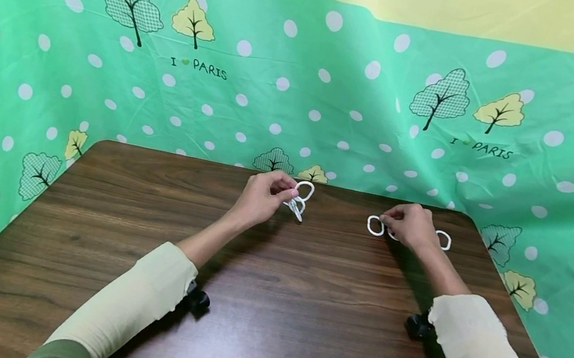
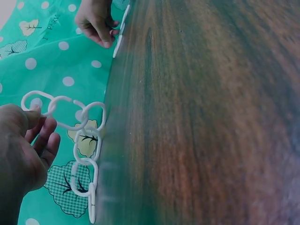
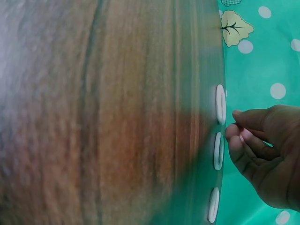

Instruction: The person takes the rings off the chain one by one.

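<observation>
My left hand (image 1: 263,195) pinches the end link of a white plastic chain (image 2: 86,161) between thumb and fingertips. Several oval links joined one into another make up this chain, and its lower end hangs down to the tabletop. Farther right, loose white links (image 3: 220,105) lie flat in a row on the table, three of them showing in the right wrist view. Right above this row is my right hand (image 1: 410,225), its thumb and bent fingers close to the links with nothing between them. In the head view it partly covers the middle link.
The brown wood-grain table (image 1: 265,303) has rounded far corners. A green cloth (image 1: 301,98) with white dots and printed trees hangs behind it and along both sides. Both forearms, in pale sleeves (image 1: 134,293), reach across to the far edge.
</observation>
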The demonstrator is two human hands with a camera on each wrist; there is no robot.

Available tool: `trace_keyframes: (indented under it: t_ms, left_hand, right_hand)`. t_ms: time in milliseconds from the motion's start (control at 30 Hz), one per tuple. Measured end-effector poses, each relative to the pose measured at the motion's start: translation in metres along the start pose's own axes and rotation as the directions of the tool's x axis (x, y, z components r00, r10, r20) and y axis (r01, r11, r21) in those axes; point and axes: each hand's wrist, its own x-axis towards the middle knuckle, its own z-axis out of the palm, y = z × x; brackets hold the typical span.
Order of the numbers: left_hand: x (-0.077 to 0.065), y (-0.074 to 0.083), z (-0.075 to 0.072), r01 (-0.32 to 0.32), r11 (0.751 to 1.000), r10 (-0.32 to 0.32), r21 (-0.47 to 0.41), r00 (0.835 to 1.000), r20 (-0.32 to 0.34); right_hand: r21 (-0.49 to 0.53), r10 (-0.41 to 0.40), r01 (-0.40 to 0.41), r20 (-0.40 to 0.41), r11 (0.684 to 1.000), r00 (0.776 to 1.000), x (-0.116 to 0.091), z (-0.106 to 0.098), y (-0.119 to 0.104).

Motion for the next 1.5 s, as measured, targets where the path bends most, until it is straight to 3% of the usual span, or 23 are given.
trace_keyframes:
  t_ms: [433,700,933,1233,1500]
  left_hand:
    - [0.001,0.002,0.0,-0.007,1.0,0.007,-0.01,1.0,-0.005]
    - [0.002,0.003,0.001,-0.003,1.0,0.003,-0.007,1.0,-0.008]
    - [0.002,0.002,0.001,-0.004,1.0,0.003,-0.016,1.0,-0.006]
    - [0.0,0.0,0.001,0.01,1.0,-0.01,-0.022,1.0,-0.008]
    - [0.0,0.001,0.002,0.007,1.0,-0.007,-0.026,1.0,-0.02]
  right_hand:
    - [-0.004,-0.067,0.067,-0.016,0.998,0.998,0.001,0.006,-0.017]
    - [0.025,-0.137,0.137,-0.003,0.99,0.991,0.004,0.011,-0.043]
    - [0.113,-0.179,0.175,0.022,0.978,0.984,0.004,0.017,-0.068]
    - [0.14,-0.237,0.239,-0.031,0.961,0.971,0.003,0.025,-0.105]
    - [0.184,-0.268,0.268,-0.028,0.946,0.963,0.006,0.026,-0.123]
